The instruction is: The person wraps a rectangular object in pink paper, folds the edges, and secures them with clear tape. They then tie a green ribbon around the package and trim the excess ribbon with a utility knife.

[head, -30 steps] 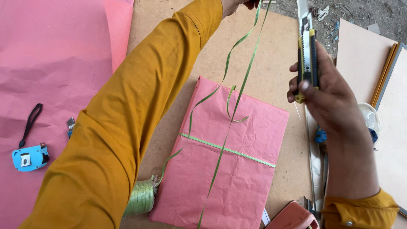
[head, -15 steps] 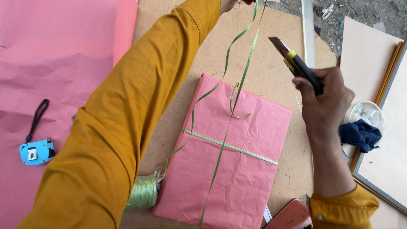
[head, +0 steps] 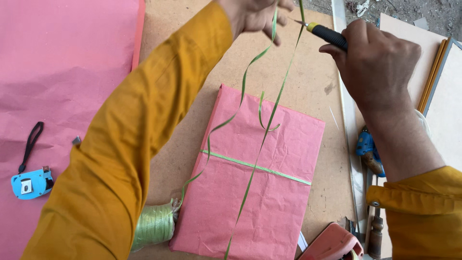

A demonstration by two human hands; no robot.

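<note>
- Left hand [head: 255, 17] raised near the top edge, fingers pinched on the green ribbon [head: 269, 118], lifting the strands up off the parcel.
- Right hand [head: 378, 62] clenched around the black-and-yellow utility knife [head: 323, 32], blade tip just beside the taut ribbon strand, close to the left fingers; contact between blade and ribbon impossible to tell.
- Pink paper-wrapped parcel [head: 269, 202] flat on the brown board [head: 178, 144], below and between the two arms, tied across with a ribbon band and lengthwise with another strand.
- Ribbon spool [head: 154, 225], pale green, at the parcel's lower left corner, touching or just beside it, one strand running up from it toward the left hand.
- Pink paper sheet [head: 62, 86] spread on the left, a blue tape measure [head: 31, 183] with black wrist loop on top of it.
- Red tape dispenser [head: 334, 244] at the bottom edge, right of the parcel.
- Blue tool [head: 368, 149] partly hidden under the right forearm.
</note>
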